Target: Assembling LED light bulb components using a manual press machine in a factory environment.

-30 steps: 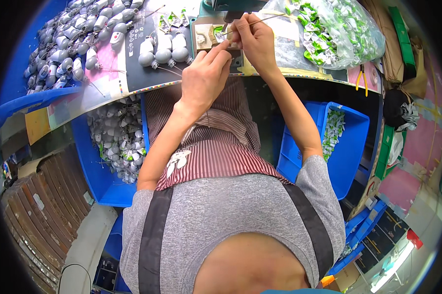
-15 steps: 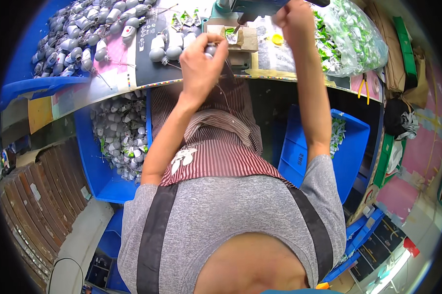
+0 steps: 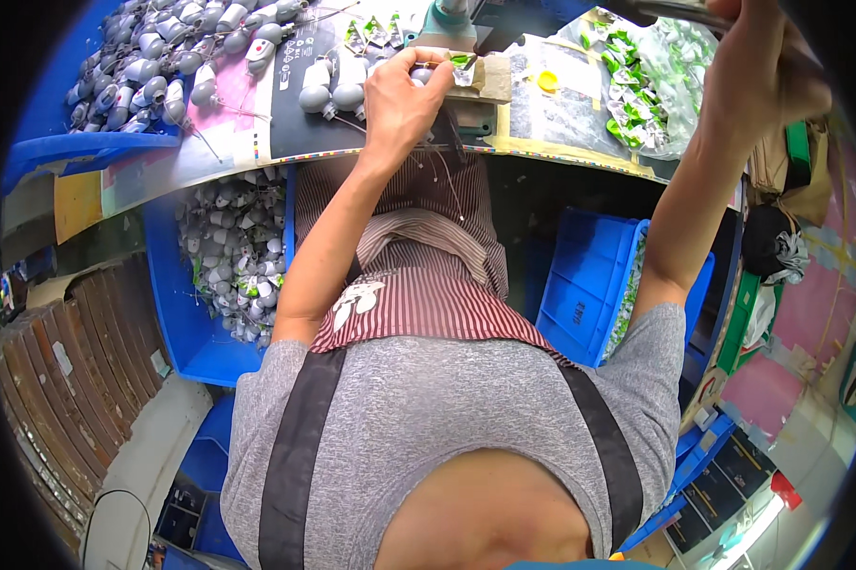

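Observation:
My left hand [image 3: 401,106] is closed in a pinch on a grey bulb-shaped part [image 3: 419,74], mostly covered by the fingers. It is held at a wooden block [image 3: 494,79] beneath a green bench press [image 3: 451,36]. A small white-and-green piece [image 3: 463,70] lies on the block, against my fingertips. Thin wires hang below this hand over the table edge. My right hand [image 3: 765,71], blurred, is raised at the far right and wrapped round a dark lever bar [image 3: 682,11]. Two grey bulb-shaped parts [image 3: 348,96] lie left of my left hand.
Many more grey parts [image 3: 152,71] are heaped at the table's far left. A clear bag [image 3: 686,81] of green-and-white pieces lies right, beyond a yellow round cap [image 3: 547,81]. Below the table stand a blue bin [image 3: 167,313] of grey parts and another blue bin [image 3: 584,290].
My right hand has swung right and toward me, with the lever bar now reaching across to it. My left hand has shifted slightly right and stays closed at the block.

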Motion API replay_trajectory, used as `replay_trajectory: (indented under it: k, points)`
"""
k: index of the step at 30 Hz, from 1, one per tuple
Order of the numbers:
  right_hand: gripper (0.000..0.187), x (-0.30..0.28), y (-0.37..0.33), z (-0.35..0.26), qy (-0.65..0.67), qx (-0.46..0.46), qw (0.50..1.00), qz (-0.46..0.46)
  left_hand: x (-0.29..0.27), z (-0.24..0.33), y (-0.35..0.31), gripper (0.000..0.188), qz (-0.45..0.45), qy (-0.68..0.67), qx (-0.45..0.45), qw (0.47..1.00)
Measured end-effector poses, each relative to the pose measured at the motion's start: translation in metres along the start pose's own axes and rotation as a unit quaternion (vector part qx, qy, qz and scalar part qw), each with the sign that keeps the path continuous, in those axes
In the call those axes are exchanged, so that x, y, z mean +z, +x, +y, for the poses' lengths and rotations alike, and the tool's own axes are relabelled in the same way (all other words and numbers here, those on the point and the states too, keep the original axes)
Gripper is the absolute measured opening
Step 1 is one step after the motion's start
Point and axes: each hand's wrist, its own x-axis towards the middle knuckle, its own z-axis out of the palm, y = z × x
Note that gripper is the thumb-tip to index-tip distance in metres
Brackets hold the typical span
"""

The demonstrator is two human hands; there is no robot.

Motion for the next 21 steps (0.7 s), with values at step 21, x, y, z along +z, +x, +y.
replay_trajectory:
  k: [21]
  points:
    - [0.015, -0.032, -0.123, 0.022, -0.05, -0.22, 0.966, -0.124, 0.008, -0.005, -0.002, 0.02, 0.037, 0.105, 0.099, 0.989]
